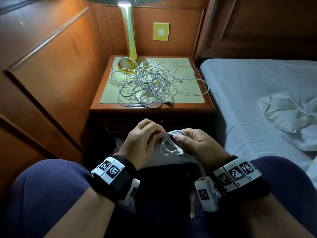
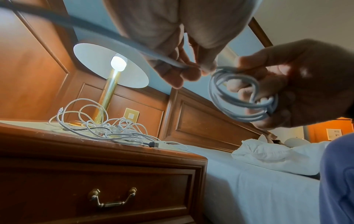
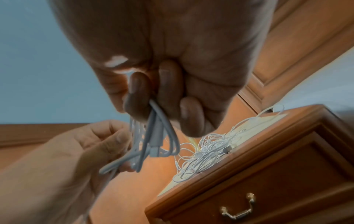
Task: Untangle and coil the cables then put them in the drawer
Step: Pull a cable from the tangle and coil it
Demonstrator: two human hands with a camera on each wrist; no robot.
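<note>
Above the person's lap, both hands meet on a white cable coil (image 1: pixel 172 143). The right hand (image 1: pixel 197 143) holds the coil, its thumb pressed on top and its fingers (image 3: pixel 138 94) curled round the gathered loops; in the left-wrist view the loops (image 2: pixel 243 95) hang as a rough ring across those fingers. The left hand (image 1: pixel 142 140) pinches a loose strand of the same cable (image 2: pixel 166 60) between thumb and fingertips, right beside the coil's upper edge. Both wrists wear black bands with white marker blocks (image 1: pixel 111 169), and the knees, in dark blue cloth (image 1: pixel 42 186), frame the hands on either side.

Just beyond the hands stands a wooden nightstand (image 1: pixel 106 93) with its drawer (image 2: pixel 95 189) closed; a brass bail handle (image 2: pixel 113 198) hangs on the drawer front. On the nightstand's pale green top (image 1: pixel 188 93) lies a tangle of white cables (image 1: pixel 147 83), loops spread wide and one strand reaching past the right edge. A dark USB plug (image 1: pixel 169 103) rests at the front of the pile. Behind the tangle, touching its rear loops, rises a lit brass lamp (image 1: pixel 129 40).

To the right is a bed with a pale sheet (image 1: pixel 248 86) and a crumpled white cloth (image 1: pixel 291 117). On the wood-panelled wall behind sits a yellow switch plate (image 1: pixel 161 31).
</note>
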